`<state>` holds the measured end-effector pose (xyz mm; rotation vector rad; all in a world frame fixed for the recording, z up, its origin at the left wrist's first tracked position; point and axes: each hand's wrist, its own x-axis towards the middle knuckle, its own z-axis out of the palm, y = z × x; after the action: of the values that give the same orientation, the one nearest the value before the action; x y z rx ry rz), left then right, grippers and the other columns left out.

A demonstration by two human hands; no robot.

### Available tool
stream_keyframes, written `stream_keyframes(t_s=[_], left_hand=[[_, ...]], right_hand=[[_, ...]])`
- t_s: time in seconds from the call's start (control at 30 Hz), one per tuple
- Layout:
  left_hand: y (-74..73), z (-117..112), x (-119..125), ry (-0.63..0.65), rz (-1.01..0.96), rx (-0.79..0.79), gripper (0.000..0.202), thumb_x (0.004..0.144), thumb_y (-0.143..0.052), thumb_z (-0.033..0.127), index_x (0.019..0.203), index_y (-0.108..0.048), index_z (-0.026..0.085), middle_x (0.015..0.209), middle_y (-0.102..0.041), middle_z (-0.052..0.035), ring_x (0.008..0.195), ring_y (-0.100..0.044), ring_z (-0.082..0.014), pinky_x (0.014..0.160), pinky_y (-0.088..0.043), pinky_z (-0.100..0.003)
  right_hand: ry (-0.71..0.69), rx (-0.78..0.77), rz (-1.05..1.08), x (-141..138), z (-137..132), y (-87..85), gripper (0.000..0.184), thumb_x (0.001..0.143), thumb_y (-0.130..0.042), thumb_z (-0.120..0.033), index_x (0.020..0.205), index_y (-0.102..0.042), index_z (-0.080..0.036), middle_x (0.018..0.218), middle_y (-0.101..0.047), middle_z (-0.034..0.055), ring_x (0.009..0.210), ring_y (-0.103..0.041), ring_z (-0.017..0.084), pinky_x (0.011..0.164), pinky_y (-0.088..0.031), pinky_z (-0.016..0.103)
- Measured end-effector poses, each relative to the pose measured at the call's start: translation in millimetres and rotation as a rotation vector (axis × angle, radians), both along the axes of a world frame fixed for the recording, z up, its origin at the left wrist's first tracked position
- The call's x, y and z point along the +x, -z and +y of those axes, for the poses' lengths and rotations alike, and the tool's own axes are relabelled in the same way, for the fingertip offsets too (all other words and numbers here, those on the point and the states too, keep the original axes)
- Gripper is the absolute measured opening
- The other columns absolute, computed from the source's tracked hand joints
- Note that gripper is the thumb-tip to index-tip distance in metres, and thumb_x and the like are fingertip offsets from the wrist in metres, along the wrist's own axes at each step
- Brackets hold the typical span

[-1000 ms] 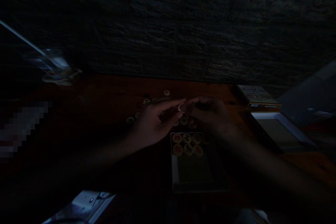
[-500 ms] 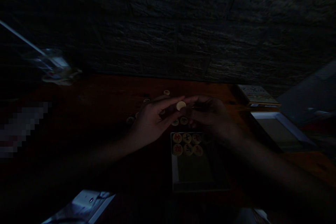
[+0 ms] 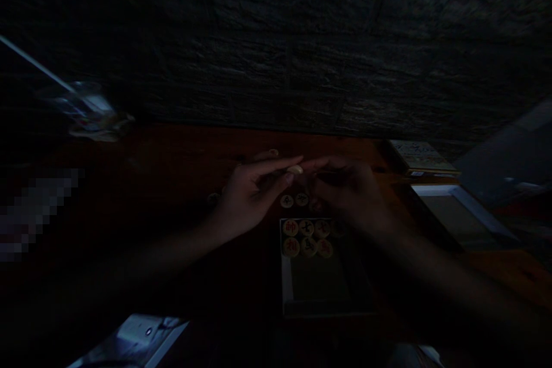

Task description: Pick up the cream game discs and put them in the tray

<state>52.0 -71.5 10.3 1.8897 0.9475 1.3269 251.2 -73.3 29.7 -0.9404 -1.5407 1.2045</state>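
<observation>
Between the thumb and fingers of my left hand (image 3: pixel 254 190) is a small round xiangqi piece (image 3: pixel 295 170), tilted. My right hand (image 3: pixel 345 190) is close beside it, its fingertips at the piece's right side and its thumb apart from the forefinger. Whether the right forefinger touches the piece is hard to see in the dark. Under the hands, loose xiangqi pieces (image 3: pixel 287 201) lie on the table. Nearer to me is a shallow box (image 3: pixel 287 282) with two rows of pieces at its far end, marked in red and black characters. My right hand shadows the box's far right corner.
An open box lid or tray (image 3: pixel 466 218) lies at the right, with a printed box (image 3: pixel 422 158) behind it. A clear cup (image 3: pixel 92 106) with a straw stands at the far left. The stone wall (image 3: pixel 284 63) bounds the wooden table (image 3: pixel 172 149). The scene is very dark.
The xiangqi piece has tilted from nearly face-on and moved slightly up and left. My right thumb has drawn back a little from it. The pieces in the box stay put.
</observation>
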Motion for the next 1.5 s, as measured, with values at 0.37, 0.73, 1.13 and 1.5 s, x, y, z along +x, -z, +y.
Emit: stream_keyframes(t_s=[0.37, 0.73, 1.13, 1.5], left_hand=[[-1.4, 2.0, 5.4, 0.151, -0.461, -0.437, 0.034, 0.083, -0.085, 0.027, 0.116, -0.076, 0.019, 0.121, -0.078, -0.0102, 0.109, -0.075, -0.0221, 0.095, -0.060, -0.034], [-7.4, 1.8, 6.3, 0.297, -0.613, -0.607, 0.036, 0.083, -0.081, 0.017, 0.118, -0.073, 0.018, 0.111, -0.078, -0.0086, 0.105, -0.074, -0.0213, 0.091, -0.062, -0.034], [-8.6, -1.1, 6.2, 0.372, -0.592, -0.619, 0.025, 0.091, -0.073, 0.025, 0.115, -0.076, 0.021, 0.118, -0.074, -0.0093, 0.102, -0.073, -0.0211, 0.085, -0.062, -0.033], [-9.1, 5.2, 0.2, 0.268, -0.552, -0.598, 0.032, 0.089, -0.068, 0.038, 0.111, -0.071, 0.015, 0.092, -0.077, -0.0089, 0.077, -0.071, -0.0202, 0.071, -0.059, -0.032]], right_hand=[[0.116, 0.649, -0.366, 8.5, -3.7, 1.8, 0.019, 0.091, -0.076, -0.029, 0.109, -0.079, -0.026, 0.108, -0.074, 0.0067, 0.091, -0.071, 0.020, 0.072, -0.057, 0.031], [-0.008, 0.680, -0.341, 12.1, 2.4, -0.4, 0.043, 0.085, -0.076, -0.016, 0.126, -0.074, -0.028, 0.117, -0.067, 0.0074, 0.104, -0.067, 0.022, 0.078, -0.058, 0.032], [-0.098, 0.470, -0.320, 8.4, -3.3, -13.4, 0.029, 0.086, -0.080, -0.028, 0.115, -0.078, -0.025, 0.108, -0.074, 0.0059, 0.091, -0.070, 0.019, 0.078, -0.057, 0.032], [0.125, 0.374, -0.471, 20.5, -23.4, -42.0, 0.031, 0.083, -0.082, -0.039, 0.108, -0.078, -0.021, 0.086, -0.077, 0.0049, 0.066, -0.068, 0.017, 0.057, -0.051, 0.027]])
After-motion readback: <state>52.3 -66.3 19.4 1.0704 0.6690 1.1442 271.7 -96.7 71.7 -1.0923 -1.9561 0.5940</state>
